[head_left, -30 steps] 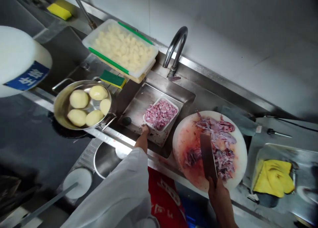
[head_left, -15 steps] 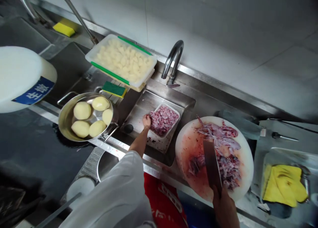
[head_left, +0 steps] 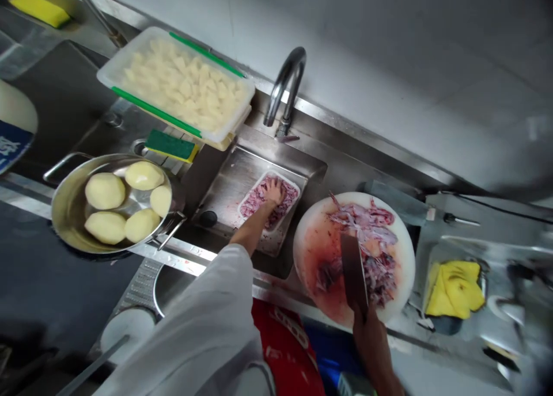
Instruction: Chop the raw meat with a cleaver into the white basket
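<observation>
My left hand [head_left: 273, 192] lies on top of the chopped meat [head_left: 254, 200], its fingers stretched out and apart. The meat fills a white tray [head_left: 292, 210] inside the small sink. In my right hand [head_left: 368, 330] is the handle of a cleaver [head_left: 353, 266], the blade pointing away from me over a round white cutting board [head_left: 309, 235]. Skinned animal carcasses [head_left: 367, 217] lie on the board beyond the blade. To the right of the blade is a pile of cut pieces [head_left: 382, 278]. Red liquid stains the board's left half.
A metal pot [head_left: 63, 212] of peeled potatoes stands left, near a green-and-yellow sponge [head_left: 170, 145]. Behind it is a lidded container [head_left: 185, 88] of pale pieces. A faucet [head_left: 287, 82] arches over the sink [head_left: 224, 183]. A yellow cloth [head_left: 453, 289] lies at right.
My left hand has moved from the tray's left edge onto the middle of the meat, and its fingers have spread. The camera view has shifted; the cleaver stays over the board.
</observation>
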